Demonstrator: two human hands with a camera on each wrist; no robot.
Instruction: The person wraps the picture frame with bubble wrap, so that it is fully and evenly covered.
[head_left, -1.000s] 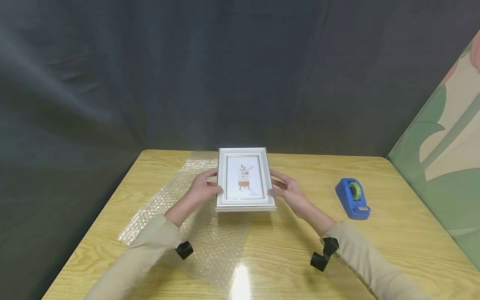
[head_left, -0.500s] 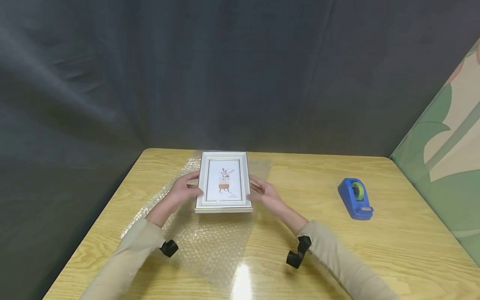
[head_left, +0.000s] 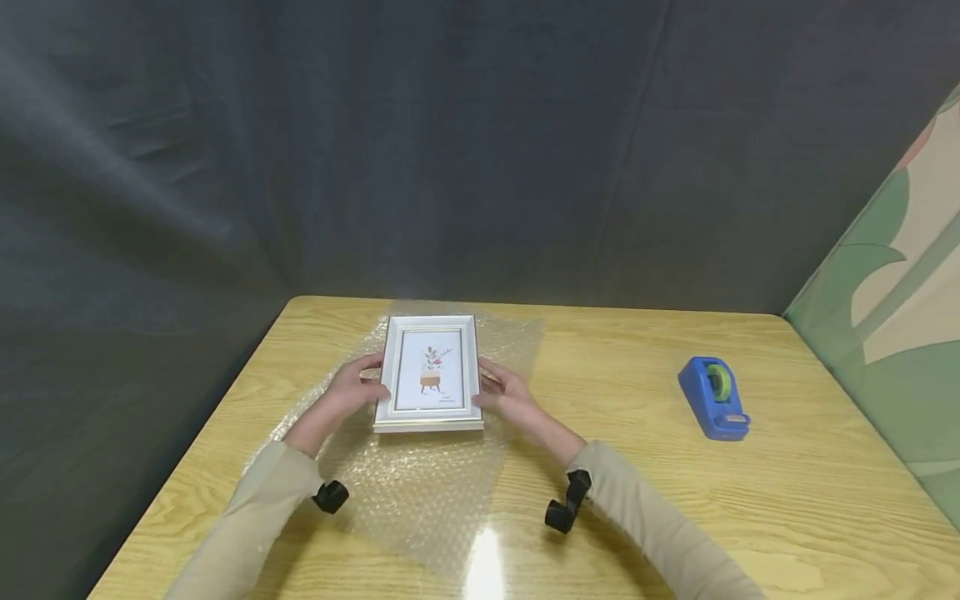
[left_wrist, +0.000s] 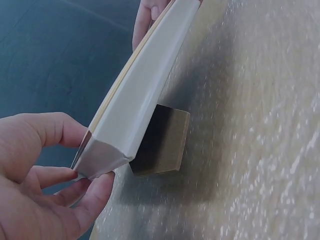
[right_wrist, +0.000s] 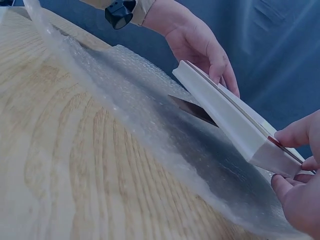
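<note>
I see the left hand [head_left: 347, 392] and right hand [head_left: 510, 396] gripping a white, rectangular picture frame [head_left: 430, 373] at its eight and four o'clock edges; it sits between them, tilted, over clear plastic bubble wrap [head_left: 420, 492].

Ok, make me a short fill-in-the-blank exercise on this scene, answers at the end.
The left hand and right hand hold the picture frame above a sheet of ____ wrap.
The tape dispenser has a body coloured ____.
In the head view, the tape dispenser stands to the ____ of both hands.
Missing words: bubble; blue; right.
</note>
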